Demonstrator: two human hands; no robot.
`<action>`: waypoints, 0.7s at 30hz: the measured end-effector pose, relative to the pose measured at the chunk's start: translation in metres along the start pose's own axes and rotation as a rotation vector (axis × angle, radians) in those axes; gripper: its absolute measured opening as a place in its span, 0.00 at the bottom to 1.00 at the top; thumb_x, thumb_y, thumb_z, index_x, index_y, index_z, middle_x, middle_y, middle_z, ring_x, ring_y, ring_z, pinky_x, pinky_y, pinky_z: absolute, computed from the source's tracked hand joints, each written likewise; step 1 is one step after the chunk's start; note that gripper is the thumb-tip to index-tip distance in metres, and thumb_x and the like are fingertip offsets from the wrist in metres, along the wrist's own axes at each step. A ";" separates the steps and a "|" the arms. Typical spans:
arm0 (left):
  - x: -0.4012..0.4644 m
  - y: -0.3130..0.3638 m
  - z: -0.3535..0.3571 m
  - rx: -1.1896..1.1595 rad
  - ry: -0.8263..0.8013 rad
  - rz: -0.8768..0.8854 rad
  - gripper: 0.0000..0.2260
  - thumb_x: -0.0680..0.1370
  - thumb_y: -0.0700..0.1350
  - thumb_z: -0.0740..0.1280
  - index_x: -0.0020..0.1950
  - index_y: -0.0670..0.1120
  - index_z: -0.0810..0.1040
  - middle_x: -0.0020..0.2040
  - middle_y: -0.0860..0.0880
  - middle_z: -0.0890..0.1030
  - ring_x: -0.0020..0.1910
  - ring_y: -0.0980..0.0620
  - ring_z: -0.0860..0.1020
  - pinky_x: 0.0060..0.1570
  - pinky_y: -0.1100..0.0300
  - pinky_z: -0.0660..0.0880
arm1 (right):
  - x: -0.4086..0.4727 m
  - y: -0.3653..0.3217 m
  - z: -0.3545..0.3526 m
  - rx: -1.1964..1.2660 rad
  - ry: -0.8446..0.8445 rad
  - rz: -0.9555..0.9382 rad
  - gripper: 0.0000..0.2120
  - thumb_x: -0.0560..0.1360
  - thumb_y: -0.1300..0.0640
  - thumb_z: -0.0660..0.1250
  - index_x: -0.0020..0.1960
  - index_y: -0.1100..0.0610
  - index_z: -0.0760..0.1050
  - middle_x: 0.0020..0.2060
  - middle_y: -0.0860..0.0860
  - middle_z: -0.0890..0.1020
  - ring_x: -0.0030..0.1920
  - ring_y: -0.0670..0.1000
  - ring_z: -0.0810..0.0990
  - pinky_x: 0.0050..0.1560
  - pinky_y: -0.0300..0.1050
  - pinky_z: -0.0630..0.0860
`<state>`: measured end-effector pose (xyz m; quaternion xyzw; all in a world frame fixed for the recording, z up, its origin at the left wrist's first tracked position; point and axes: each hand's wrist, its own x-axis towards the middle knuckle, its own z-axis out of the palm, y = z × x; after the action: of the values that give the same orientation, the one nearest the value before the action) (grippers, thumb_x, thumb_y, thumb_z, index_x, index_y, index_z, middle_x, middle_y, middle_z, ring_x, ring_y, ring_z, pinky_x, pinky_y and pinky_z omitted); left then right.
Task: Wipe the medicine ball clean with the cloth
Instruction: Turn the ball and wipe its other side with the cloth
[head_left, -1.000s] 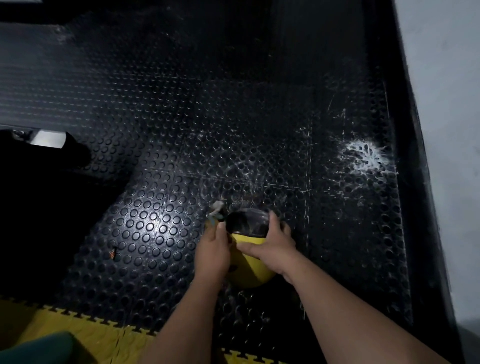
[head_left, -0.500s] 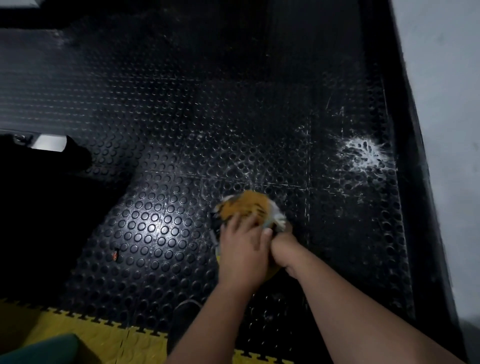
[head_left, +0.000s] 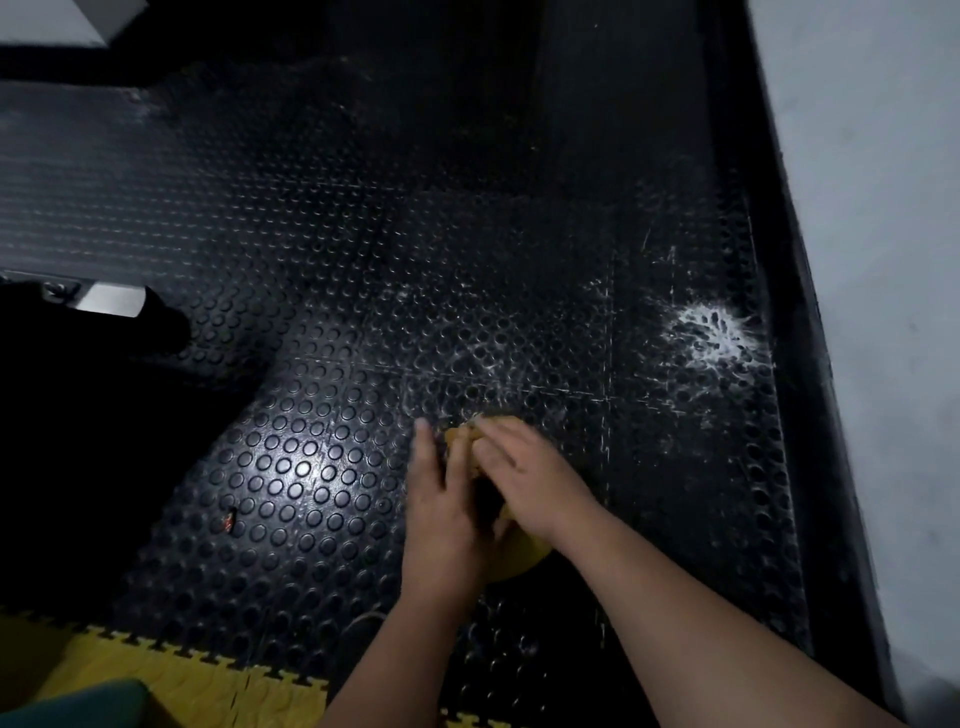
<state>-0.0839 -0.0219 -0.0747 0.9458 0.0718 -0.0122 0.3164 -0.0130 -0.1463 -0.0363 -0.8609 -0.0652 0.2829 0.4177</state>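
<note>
Since half a second before, the left hand had slid off the top of the ball to its left side, and the right hand had come up and over the top, so that the orange cloth, earlier spread in plain sight, was now almost wholly covered. Only a small orange bit of it showed between the fingertips at the far side of the ball. The yellow ball sat on the black studded floor mat, its lower near curve showing under the wrists. The left hand lay against the ball with fingers nearly straight. The right hand's fingers were laid flat across the top, pressing on the cloth; whether they pinched it could not be told. A white splash mark lay well apart to the right, near the grey wall, and yellow interlocking tiles edged the mat at the near side.
</note>
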 end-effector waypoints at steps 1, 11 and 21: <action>-0.003 -0.003 0.004 -0.048 0.033 -0.094 0.51 0.72 0.52 0.77 0.82 0.57 0.44 0.83 0.44 0.38 0.82 0.41 0.46 0.77 0.43 0.57 | -0.002 0.000 0.004 -0.142 -0.075 0.012 0.27 0.82 0.34 0.52 0.80 0.39 0.59 0.81 0.43 0.55 0.82 0.49 0.48 0.80 0.59 0.50; -0.019 -0.017 0.021 -0.392 -0.130 -0.394 0.61 0.69 0.58 0.79 0.75 0.67 0.27 0.82 0.57 0.34 0.77 0.62 0.36 0.75 0.54 0.51 | -0.006 0.015 0.029 -0.534 0.005 -0.017 0.30 0.81 0.33 0.52 0.80 0.37 0.51 0.80 0.49 0.49 0.80 0.58 0.46 0.78 0.64 0.54; -0.021 -0.017 0.023 -0.379 -0.157 -0.401 0.62 0.62 0.70 0.74 0.81 0.60 0.34 0.83 0.52 0.40 0.81 0.54 0.39 0.79 0.50 0.44 | 0.008 0.024 0.036 -0.256 0.329 0.034 0.17 0.84 0.50 0.57 0.69 0.52 0.77 0.68 0.46 0.77 0.69 0.52 0.68 0.66 0.50 0.71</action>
<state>-0.1067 -0.0257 -0.1019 0.8329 0.2339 -0.1340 0.4833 -0.0286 -0.1345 -0.0750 -0.9426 -0.0167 0.1348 0.3052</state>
